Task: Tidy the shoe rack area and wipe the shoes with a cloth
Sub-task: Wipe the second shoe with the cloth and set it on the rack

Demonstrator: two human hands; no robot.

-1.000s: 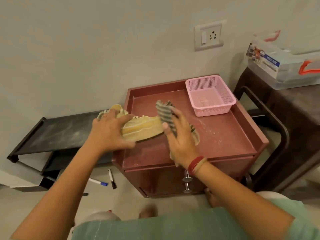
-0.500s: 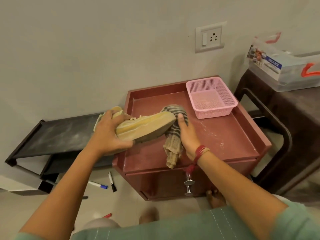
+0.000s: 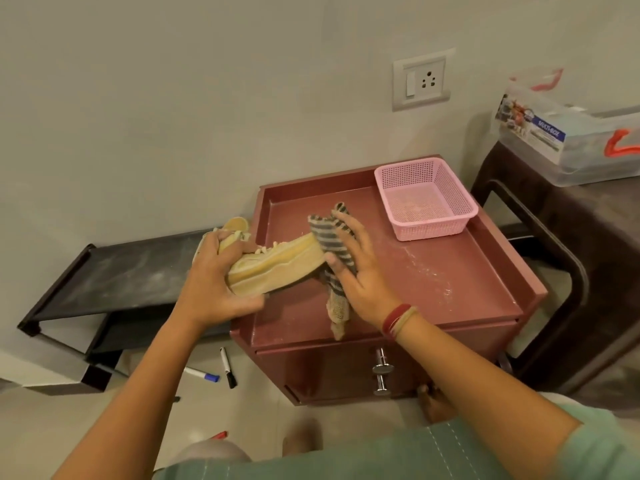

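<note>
Head view: shoe (image 3: 277,263) long axis left-right, toe right against cloth (image 3: 325,233)

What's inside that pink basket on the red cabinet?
Inside the pink basket only its own mesh floor shows, with a pale patch, perhaps dust. Its near wall covers a thin strip of floor, so that bit cannot be checked.
</note>
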